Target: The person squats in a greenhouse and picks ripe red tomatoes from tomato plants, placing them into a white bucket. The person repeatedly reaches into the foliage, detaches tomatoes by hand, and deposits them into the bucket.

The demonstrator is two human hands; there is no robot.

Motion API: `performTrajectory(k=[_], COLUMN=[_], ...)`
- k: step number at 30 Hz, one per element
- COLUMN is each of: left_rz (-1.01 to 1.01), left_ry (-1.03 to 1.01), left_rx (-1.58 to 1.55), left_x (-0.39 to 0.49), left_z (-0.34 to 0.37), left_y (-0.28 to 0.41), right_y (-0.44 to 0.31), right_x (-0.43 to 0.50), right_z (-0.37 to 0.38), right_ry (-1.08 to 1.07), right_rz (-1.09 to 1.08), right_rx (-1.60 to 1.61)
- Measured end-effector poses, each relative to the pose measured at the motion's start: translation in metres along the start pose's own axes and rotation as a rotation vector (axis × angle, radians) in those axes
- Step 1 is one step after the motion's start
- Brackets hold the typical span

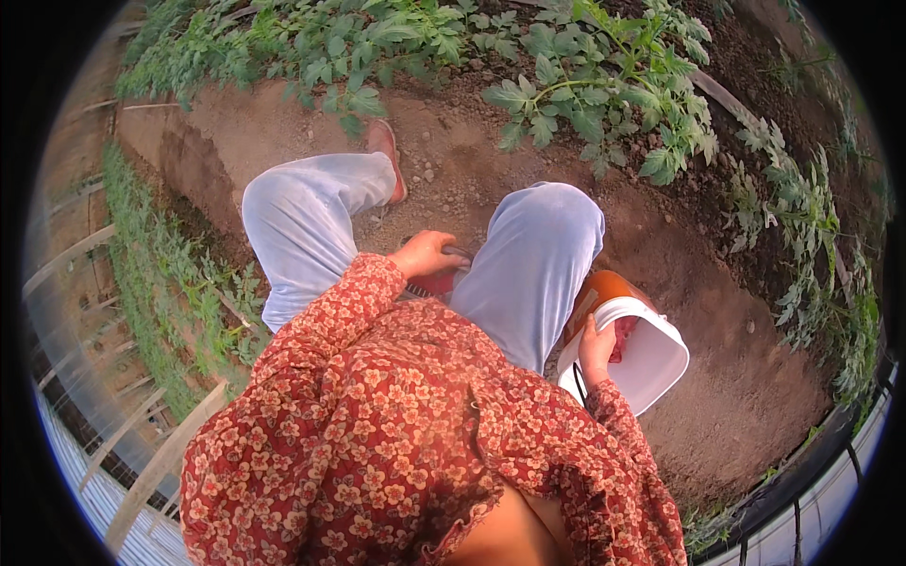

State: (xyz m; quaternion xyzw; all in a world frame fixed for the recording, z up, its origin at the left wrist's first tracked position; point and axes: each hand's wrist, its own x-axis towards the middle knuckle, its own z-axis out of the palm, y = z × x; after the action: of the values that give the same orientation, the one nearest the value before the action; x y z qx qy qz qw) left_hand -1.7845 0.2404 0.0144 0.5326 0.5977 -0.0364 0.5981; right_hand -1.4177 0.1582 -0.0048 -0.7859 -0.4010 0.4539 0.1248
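My left hand [426,254] is low between my bent knees, its fingers against a dark, greyish item [457,252] mostly hidden by the hand and my leg. Below those fingers a red item with a dark ridged edge [437,284] shows partly; what it is I cannot tell. At my right side, my right hand [597,348] grips the rim of a plastic bucket [655,332], white inside with an orange outer wall. The bucket is tipped, its mouth turned towards me. Some red material [623,336] lies inside, partly behind the hand. A thin black handle [580,383] hangs by the rim.
Leafy tomato plants [559,92] grow ahead and curve round to the right, some over the soil path [743,396]. A red shoe [386,157] stands ahead on the path. More plants [152,262] and wooden poles [166,460] are on the left. Sheeting [771,534] borders the lower right.
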Motion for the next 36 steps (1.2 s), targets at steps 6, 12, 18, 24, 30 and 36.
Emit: performTrajectory(k=[6,12,18,24,30,36], left_rz=[-0.203,-0.116,0.056,-0.018,0.033,0.221], left_ry=[0.051,0.079,0.072,0.025,0.032,0.134], left_rx=[-0.319,0.004,0.028,0.086,0.135,0.559], left_x=[-0.025,-0.030,-0.061,-0.056,-0.063,-0.088], left_z=[-0.010,-0.005,0.006,0.015,0.017,0.014], left_y=[-0.011,-0.030,-0.028,-0.029,-0.031,-0.004], right_y=[-0.012,-0.002,0.014,0.015,0.030,0.066], right_x=[0.017,-0.006,-0.043,-0.049,-0.055,-0.046], right_z=[0.005,0.006,0.008,0.010,0.016,0.012], right_ry=[0.014,-0.033,-0.011,-0.160,-0.220,-0.185], right_rz=[-0.093,-0.105,-0.076,-0.122,-0.052,-0.225], right_rx=[-0.017,-0.042,0.201,0.363,0.556,0.336])
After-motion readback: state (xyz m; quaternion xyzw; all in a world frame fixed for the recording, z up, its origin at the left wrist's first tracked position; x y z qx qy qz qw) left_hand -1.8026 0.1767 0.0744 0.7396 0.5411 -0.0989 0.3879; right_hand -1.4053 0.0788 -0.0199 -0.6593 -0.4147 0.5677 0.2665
